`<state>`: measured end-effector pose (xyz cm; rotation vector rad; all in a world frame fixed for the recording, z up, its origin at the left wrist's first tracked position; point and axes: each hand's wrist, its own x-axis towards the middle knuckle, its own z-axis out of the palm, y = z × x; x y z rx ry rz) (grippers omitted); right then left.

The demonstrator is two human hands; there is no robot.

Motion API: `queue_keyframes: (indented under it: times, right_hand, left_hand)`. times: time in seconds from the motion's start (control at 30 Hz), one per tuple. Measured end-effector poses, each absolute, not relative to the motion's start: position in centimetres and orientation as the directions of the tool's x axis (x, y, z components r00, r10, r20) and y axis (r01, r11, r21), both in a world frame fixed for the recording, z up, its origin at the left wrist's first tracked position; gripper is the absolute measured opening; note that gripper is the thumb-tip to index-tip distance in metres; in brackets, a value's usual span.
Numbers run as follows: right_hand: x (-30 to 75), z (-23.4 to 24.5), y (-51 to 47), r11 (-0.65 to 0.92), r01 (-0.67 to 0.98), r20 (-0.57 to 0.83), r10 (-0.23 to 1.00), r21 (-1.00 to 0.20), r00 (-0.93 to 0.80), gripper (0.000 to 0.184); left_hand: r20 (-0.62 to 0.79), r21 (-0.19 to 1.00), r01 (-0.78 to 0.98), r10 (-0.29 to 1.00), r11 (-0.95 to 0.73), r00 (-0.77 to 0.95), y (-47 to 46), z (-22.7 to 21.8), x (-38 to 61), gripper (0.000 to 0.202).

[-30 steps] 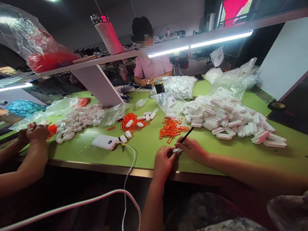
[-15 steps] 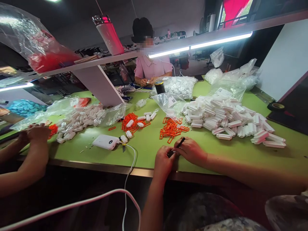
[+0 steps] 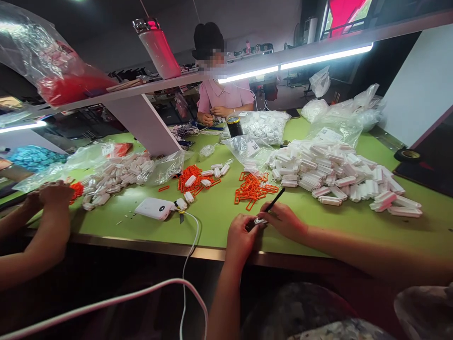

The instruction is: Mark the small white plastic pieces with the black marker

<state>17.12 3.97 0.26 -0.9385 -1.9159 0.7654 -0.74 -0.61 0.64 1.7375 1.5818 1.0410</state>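
My left hand is closed round a small white connector part at the near edge of the green table. My right hand pinches a thin black tool, its tip pointing away and up, its lower end at the white part. Just beyond my hands lies a heap of orange clips. A large pile of white connectors sits to the right of it.
A white power bank with a white cable lies to the left. A second orange and white heap sits behind it. A co-worker's hands work at the far left beside bagged white parts. Another person sits opposite.
The black tool dipped low against the part half a second ago and now points up again. The person opposite has raised their hands slightly.
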Motion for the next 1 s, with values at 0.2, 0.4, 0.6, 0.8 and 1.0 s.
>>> queue_keyframes:
  times: [0.2, 0.4, 0.6, 0.8, 1.0]
  right_hand:
    - [17.2, 0.5, 3.7, 0.639, 0.372, 0.495, 0.764, -0.673, -0.414, 0.035]
    - [17.0, 0.6, 3.9, 0.66, 0.387, 0.471, 0.741, -0.644, -0.48, 0.039]
    - [17.7, 1.0, 5.0, 0.414, 0.229, 0.311, 0.871, -0.881, -0.38, 0.051]
    - [19.1, 1.8, 5.6, 0.541, 0.441, 0.377, 0.831, -0.716, -0.409, 0.038]
    - [20.2, 2.7, 6.1, 0.631, 0.6, 0.166, 0.744, -0.492, -0.647, 0.022]
  left_hand:
    - [0.16, 0.819, 0.556, 0.987, -0.138, 0.009, -0.6, 0.6, -0.8, 0.008]
    - [0.189, 0.8, 0.577, 0.982, -0.162, 0.014, -0.4, 0.5, -0.8, 0.005]
    - [0.171, 0.817, 0.56, 0.985, -0.139, -0.006, -0.6, 0.7, -0.6, 0.011]
    - [0.179, 0.798, 0.587, 0.984, -0.14, -0.01, -0.6, 0.8, -0.6, 0.012]
    - [0.185, 0.802, 0.581, 0.982, -0.137, -0.024, -0.5, 0.1, -0.6, 0.012]
